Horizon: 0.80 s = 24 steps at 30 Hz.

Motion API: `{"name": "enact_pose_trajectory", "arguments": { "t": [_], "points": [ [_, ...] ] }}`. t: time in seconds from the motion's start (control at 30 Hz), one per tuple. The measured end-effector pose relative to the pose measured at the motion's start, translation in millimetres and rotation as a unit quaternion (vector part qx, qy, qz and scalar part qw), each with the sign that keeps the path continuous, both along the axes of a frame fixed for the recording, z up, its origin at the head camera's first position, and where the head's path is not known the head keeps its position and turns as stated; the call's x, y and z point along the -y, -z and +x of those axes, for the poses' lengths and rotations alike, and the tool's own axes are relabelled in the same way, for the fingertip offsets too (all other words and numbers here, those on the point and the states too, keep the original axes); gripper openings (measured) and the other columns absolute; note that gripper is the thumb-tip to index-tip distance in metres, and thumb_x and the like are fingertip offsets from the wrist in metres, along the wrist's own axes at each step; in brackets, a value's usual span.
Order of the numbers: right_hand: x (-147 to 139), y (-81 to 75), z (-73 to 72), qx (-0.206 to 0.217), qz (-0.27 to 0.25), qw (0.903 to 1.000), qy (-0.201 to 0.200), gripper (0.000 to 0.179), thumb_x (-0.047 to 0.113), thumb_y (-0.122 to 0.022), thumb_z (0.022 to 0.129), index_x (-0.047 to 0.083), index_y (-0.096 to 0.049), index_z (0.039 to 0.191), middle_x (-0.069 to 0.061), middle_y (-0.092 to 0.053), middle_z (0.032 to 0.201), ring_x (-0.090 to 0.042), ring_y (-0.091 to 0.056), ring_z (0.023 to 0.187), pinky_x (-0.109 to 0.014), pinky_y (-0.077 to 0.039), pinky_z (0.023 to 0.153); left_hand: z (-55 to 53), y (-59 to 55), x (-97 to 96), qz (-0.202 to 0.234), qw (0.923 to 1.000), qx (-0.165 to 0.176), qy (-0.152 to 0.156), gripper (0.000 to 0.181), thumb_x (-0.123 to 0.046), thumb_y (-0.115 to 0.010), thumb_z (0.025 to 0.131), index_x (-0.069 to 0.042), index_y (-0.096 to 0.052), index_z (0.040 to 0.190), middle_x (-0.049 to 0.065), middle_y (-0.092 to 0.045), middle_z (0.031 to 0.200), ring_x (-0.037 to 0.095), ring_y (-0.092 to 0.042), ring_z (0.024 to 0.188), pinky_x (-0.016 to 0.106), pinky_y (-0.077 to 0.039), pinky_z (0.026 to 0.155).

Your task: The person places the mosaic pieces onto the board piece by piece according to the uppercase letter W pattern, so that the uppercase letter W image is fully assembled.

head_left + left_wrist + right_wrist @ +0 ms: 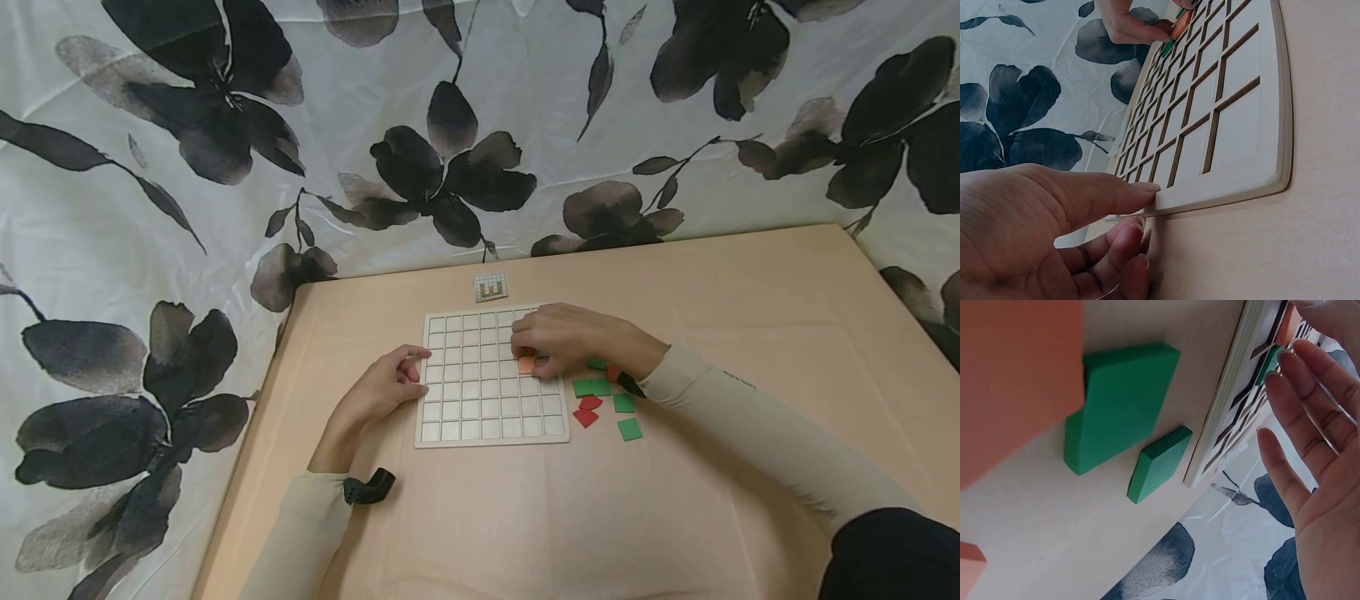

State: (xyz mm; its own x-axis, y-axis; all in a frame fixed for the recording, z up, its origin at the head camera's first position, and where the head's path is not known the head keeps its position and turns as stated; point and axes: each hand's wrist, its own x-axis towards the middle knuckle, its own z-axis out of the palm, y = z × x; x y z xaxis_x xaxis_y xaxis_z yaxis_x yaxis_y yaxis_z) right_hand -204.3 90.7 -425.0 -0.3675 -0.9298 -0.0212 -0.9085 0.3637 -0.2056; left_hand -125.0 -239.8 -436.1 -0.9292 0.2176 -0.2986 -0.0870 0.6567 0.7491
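Observation:
A pale wooden grid board (491, 442) with square cells lies on the table. My left hand (382, 385) rests at its left edge; in the left wrist view the thumb (1116, 195) touches the rim and the other fingers curl below it. Over the right part of the board, my right hand (566, 337) pinches an orange square tile (527, 365) between thumb and fingers, low over the cells. A green tile (1268, 365) shows on the board beyond the right fingertips. In the head view the right hand covers the cells around it.
Right of the board lie several loose green tiles (629, 429), red pieces (586, 417) and an orange piece (612, 372) partly under the right wrist. A small pattern card (491, 287) lies behind the board. Flower-printed cloth (480, 100) hangs behind the table (637, 533).

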Motion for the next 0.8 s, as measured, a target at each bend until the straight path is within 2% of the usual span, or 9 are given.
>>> {"name": "enact_pose_trajectory", "arguments": {
  "t": [0.3,0.5,0.67,0.8],
  "points": [
    [-5.0,-3.9,1.4,0.001,0.006,1.0,0.007,0.02,0.03,-0.073,0.088,0.017,-0.072,0.103,0.003,-0.061,0.093,-0.014,-0.053,0.083,-0.033,-0.047,0.078,0.2,0.3,1.3,0.004,1.0,0.002,0.004,0.057,0.001,-0.075,0.087,-0.008,-0.055,0.14,0.01,-0.054,0.093,0.021,-0.049,0.076,0.025,-0.04,0.059],
    [-15.0,-6.4,3.1,0.021,0.008,0.9991,0.037,0.024,0.03,-0.073,0.088,0.017,-0.073,0.108,0.004,-0.065,0.1,-0.013,-0.055,0.086,-0.033,-0.048,0.082,1.0,0.2,1.8,0.005,1.0,0.001,0.004,0.057,0.001,-0.075,0.087,-0.008,-0.055,0.14,0.01,-0.054,0.093,0.021,-0.049,0.077,0.025,-0.04,0.06],
    [-25.5,-8.5,4.9,0.032,-0.002,0.9982,0.051,0.026,0.028,-0.075,0.087,0.015,-0.074,0.109,0.003,-0.065,0.099,-0.012,-0.054,0.084,-0.032,-0.047,0.079,1.8,-1.1,1.5,0.003,1.0,0.0,0.006,0.057,0.001,-0.075,0.087,-0.008,-0.055,0.14,0.009,-0.054,0.093,0.021,-0.049,0.077,0.025,-0.04,0.06],
    [-34.4,-12.0,8.0,0.041,-0.005,0.9972,0.062,0.027,0.027,-0.076,0.086,0.013,-0.074,0.11,0.003,-0.067,0.1,-0.012,-0.055,0.086,-0.032,-0.05,0.083,2.2,-1.5,1.4,0.0,1.0,-0.001,0.006,0.057,0.001,-0.075,0.087,-0.008,-0.055,0.14,0.009,-0.054,0.093,0.021,-0.049,0.077,0.025,-0.04,0.06]
  ]
}}
